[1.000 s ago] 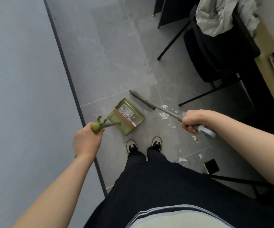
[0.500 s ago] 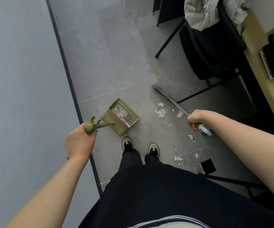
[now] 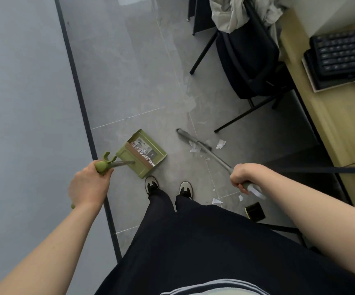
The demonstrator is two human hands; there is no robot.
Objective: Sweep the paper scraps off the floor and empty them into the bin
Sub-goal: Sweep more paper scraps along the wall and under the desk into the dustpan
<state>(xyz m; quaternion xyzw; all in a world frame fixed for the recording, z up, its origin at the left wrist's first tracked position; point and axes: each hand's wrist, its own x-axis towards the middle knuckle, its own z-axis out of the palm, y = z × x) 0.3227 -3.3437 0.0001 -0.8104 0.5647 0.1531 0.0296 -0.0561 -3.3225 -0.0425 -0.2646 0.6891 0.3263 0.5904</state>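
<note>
gripping broom (image 3: pixel 202 148), dustpan (image 3: pixel 142 153); scraps (image 3: pixel 220 144) between

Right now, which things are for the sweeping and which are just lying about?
For the sweeping:
left hand gripping the green dustpan
right hand gripping the broom
paper scraps

Just lying about:
black chair
grey cloth
keyboard
desk

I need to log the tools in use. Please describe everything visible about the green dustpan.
The dustpan is olive green, plastic-looking, an open-fronted tray with a toothed comb strip across it and some paper inside. It stands on the grey floor before the person's shoes. Its long metal handle ends in a green clip-shaped grip, held by the left hand.
</note>
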